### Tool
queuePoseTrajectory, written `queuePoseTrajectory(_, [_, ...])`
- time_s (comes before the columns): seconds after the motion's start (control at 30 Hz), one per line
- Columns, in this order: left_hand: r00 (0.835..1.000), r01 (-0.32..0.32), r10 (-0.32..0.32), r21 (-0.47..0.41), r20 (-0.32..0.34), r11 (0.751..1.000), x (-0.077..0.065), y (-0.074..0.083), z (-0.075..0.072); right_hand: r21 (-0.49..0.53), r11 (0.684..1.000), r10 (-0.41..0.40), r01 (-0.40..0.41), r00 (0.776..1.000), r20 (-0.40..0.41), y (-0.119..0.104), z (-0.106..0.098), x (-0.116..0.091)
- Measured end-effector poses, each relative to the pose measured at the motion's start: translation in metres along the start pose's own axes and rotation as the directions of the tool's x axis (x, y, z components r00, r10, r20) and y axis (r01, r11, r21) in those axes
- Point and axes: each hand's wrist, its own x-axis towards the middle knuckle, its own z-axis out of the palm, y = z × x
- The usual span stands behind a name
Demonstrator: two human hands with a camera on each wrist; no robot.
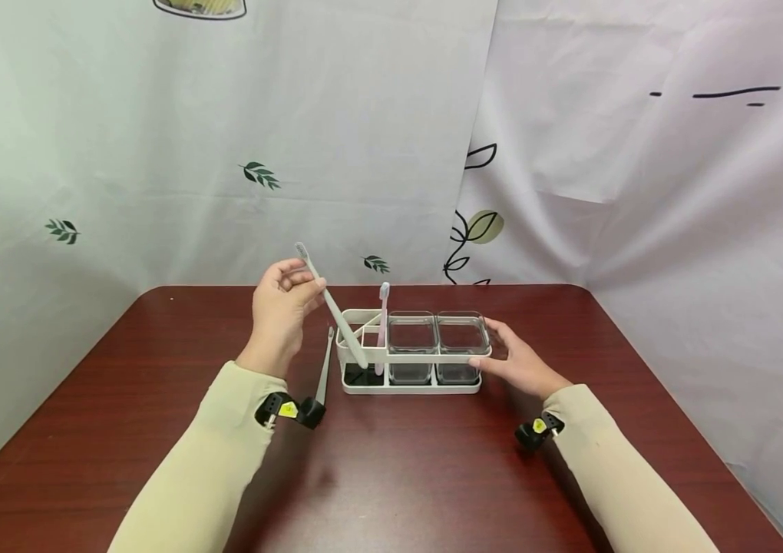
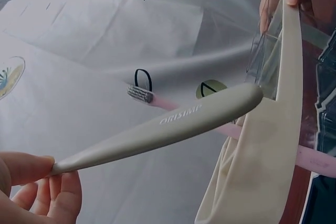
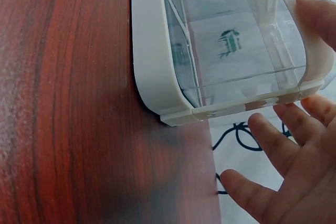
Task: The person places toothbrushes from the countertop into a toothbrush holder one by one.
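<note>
My left hand pinches a grey-green toothbrush near its head, thumb against fingers. The brush slants with its bristle end up and its handle end in front of the left part of a white toothbrush holder. Inside that holder a pink toothbrush stands upright, head above the rim. At the holder's right end my right hand grips the upper rail, with the thumb on the front and some fingers at the side. Whether the held handle touches the holder cannot be told.
Two clear cups fill the middle and right slots of the holder. Another grey toothbrush lies on the dark red-brown table, left of the holder and partly behind the left wrist camera. A white patterned curtain hangs behind.
</note>
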Motion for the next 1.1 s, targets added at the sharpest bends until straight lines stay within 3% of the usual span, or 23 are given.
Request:
queuePoseTrajectory(0.3, [0.992, -0.116, 0.112, -0.063, -0.062, 0.991, -0.003, -0.001, 0.008, 0.002, 1.0, 0.009, -0.009, 1.0, 0.01, 0.0, 0.0, 0.0])
queuePoseTrajectory(0.6, [0.972, -0.217, 0.206, -0.088, -0.117, 0.972, -0.003, -0.005, 0.017, 0.008, 1.0, 0.01, -0.01, 1.0, 0.01, 0.001, 0.001, 0.0])
queuePoseTrajectory(0.83, [0.953, -0.285, 0.284, 0.0, -0.111, 0.958, -0.004, -0.013, 0.023, 0.002, 1.0, 0.013, -0.013, 1.0, 0.009, 0.001, 0.0, 0.0])
queuePoseTrajectory(1.1, [0.92, -0.382, 0.391, 0.182, -0.016, 0.906, -0.01, -0.024, 0.028, 0.006, 1.0, 0.006, -0.006, 1.0, 0.005, 0.0, 0.0, -0.001])
